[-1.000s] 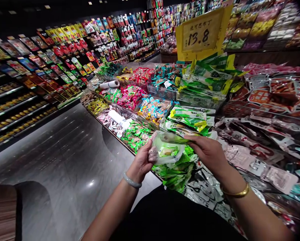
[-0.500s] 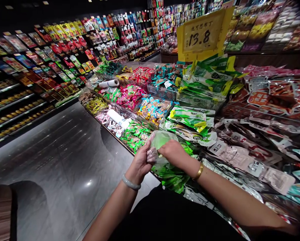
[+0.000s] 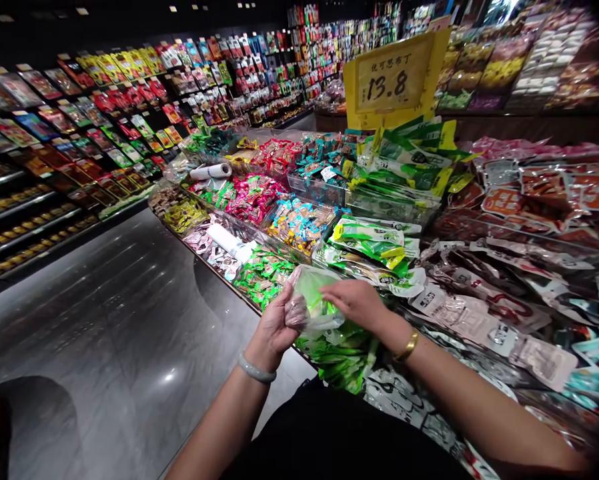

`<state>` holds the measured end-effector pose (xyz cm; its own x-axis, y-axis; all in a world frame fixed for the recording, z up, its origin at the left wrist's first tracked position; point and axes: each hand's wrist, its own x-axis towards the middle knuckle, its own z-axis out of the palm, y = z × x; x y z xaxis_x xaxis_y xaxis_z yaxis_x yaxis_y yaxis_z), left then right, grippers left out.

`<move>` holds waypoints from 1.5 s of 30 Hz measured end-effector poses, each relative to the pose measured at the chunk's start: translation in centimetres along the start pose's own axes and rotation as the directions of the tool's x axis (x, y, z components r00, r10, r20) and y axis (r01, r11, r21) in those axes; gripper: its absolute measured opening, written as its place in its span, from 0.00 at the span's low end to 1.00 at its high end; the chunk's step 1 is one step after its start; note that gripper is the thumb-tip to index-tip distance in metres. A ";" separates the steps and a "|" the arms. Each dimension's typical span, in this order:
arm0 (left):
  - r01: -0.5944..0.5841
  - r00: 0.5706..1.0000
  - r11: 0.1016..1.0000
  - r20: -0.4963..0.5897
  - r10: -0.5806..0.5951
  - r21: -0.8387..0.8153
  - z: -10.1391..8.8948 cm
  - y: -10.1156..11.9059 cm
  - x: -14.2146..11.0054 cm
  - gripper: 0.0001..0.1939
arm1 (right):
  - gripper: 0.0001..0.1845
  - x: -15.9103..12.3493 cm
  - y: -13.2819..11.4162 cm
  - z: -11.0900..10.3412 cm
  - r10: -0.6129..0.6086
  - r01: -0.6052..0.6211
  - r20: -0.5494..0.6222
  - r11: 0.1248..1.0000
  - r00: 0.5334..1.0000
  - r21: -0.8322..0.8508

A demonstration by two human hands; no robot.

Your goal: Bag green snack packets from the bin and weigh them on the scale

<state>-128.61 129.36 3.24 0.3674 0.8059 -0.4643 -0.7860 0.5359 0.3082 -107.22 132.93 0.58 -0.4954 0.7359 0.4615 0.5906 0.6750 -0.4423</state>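
In my left hand a clear plastic bag is bunched, with the thumb and fingers closed round its near side. Green packaging shows through the thin film. My right hand is at the bag's other side, fingers stretched out toward the film with the tips against it or just inside its edge; which of these is hard to tell. Below both hands lies a heap of green snack packets. Just beyond the bag is a compartment of small green-wrapped snacks.
Divided bins carry a white roll of bags, a second roll and green-white pouches. A yellow price sign stands behind. Brownish pouches lie at right. Grey floor and wall shelves are at left.
My right hand's fingers have uncurled from a closed grip at the bag and moved slightly right. The left hand still holds the bag. The view has shifted a little.
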 end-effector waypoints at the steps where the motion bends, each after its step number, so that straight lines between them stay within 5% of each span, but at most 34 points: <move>1: 0.012 1.000 1.000 0.008 -0.012 -0.012 0.0 0.0 0.0 0.16 | 0.13 0.1 1.3 -1.0 0.082 -0.082 -0.081 0.997 0.993 0.002; 4: 0.029 1.000 0.999 0.012 -0.028 -0.025 0.1 0.0 0.0 0.17 | 0.13 1.3 6.6 -3.8 0.321 -0.357 -0.221 0.922 0.921 -0.150; 9: 0.082 0.997 0.995 0.017 -0.082 -0.052 0.2 -0.4 0.1 0.21 | 0.19 5.2 13.5 -5.0 0.484 -0.471 -0.087 0.772 0.871 -0.427; 15: 0.037 0.999 0.997 0.038 -0.035 -0.064 0.2 -0.9 0.3 0.17 | 0.34 9.1 14.6 -1.8 0.626 -0.504 0.063 0.680 0.778 -0.532; 19: 0.054 0.998 0.994 0.028 -0.052 -0.090 0.0 -0.9 0.1 0.19 | 0.27 9.7 15.0 -0.7 0.662 -0.536 0.042 0.642 0.749 -0.549; 21: 0.068 0.998 0.993 0.016 -0.067 -0.100 -0.1 -0.9 -0.1 0.21 | 0.19 9.8 15.0 -1.2 0.664 -0.541 0.037 0.640 0.747 -0.546; 26: 0.030 1.000 0.994 0.005 -0.029 -0.101 -0.1 -0.6 -0.2 0.18 | 0.23 9.6 15.0 -5.9 0.622 -0.562 -0.069 0.648 0.780 -0.513; 29: 0.026 1.000 0.995 0.001 -0.026 -0.099 0.1 -0.4 -0.2 0.19 | 0.16 9.0 15.2 -9.6 0.569 -0.638 -0.290 0.710 0.769 -0.299; 31: 0.045 0.999 0.994 -0.004 -0.045 -0.098 0.2 -0.2 -0.1 0.22 | 0.16 8.3 15.0 -11.5 0.584 -0.635 -0.454 0.771 0.673 0.050; 34: 0.060 0.998 0.993 -0.004 -0.060 -0.104 0.4 0.2 0.0 0.23 | 0.17 7.0 12.8 -12.8 0.683 -0.342 -0.501 0.714 0.531 0.611; 38: 0.087 0.996 0.990 -0.007 -0.088 -0.115 0.5 0.7 0.2 0.23 | 0.22 4.8 7.1 -11.7 0.745 -0.045 -0.347 0.450 0.570 0.892; 42: 0.109 0.992 0.990 -0.050 -0.114 -0.093 0.7 0.8 0.4 0.23 | 0.21 2.5 1.9 -8.4 0.785 -0.040 -0.271 0.351 0.557 0.936; 45: 0.050 0.995 0.997 -0.079 -0.054 -0.056 1.0 0.6 0.2 0.20 | 0.21 1.2 -0.2 -5.4 0.787 -0.160 -0.167 0.319 0.593 0.934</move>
<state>-128.53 130.16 4.15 0.3694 0.7532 -0.5442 -0.7932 0.5607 0.2376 -104.54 133.41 5.39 0.2775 0.9592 0.0541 -0.3270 0.1473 -0.9335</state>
